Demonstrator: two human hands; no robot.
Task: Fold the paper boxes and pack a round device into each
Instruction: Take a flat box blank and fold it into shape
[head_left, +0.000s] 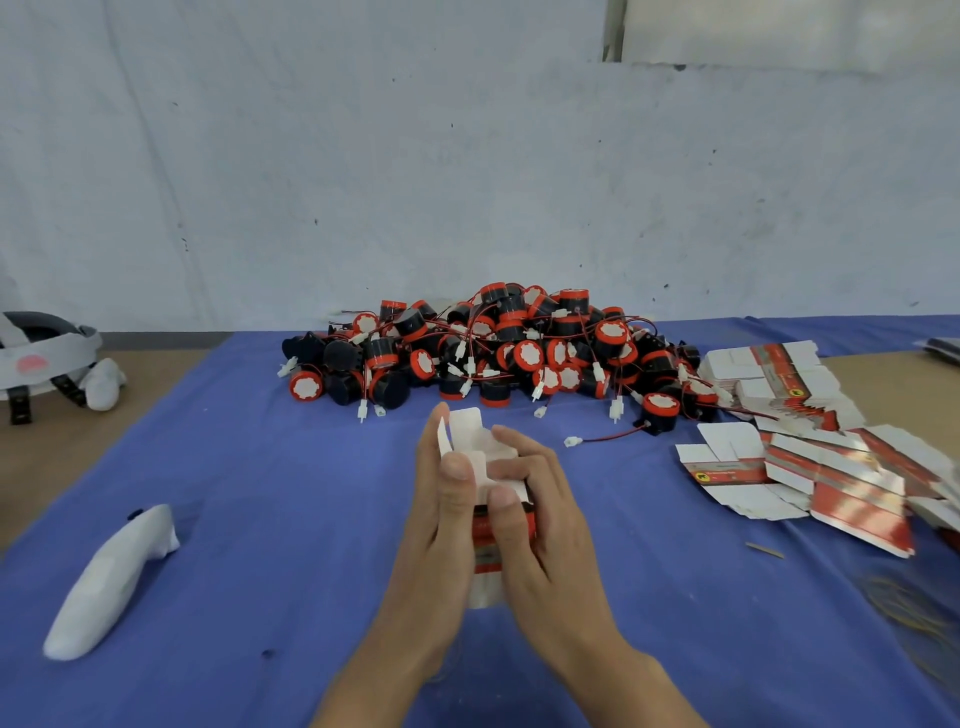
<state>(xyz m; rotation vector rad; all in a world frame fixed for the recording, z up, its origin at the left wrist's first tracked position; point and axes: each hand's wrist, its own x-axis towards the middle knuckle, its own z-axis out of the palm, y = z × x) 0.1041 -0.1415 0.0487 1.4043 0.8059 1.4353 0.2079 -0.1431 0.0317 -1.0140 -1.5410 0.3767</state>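
A small red and white paper box (485, 540) stands between my two hands over the blue cloth, its white end flaps (467, 431) open and pointing away from me. My left hand (441, 514) grips its left side with the thumb on a flap. My right hand (535, 514) grips its right side, thumb pressing the front and fingers curled over the top flaps. A heap of round black and red devices (498, 348) with red wires and white plugs lies behind. Flat unfolded boxes (810, 457) are stacked at the right.
A blue cloth (260, 493) covers the table's middle. A white wrapped controller (111, 582) lies at the left front. A headset in white wrap (41, 358) sits at the far left. Rubber bands (914, 613) lie at the right front. A wall stands behind.
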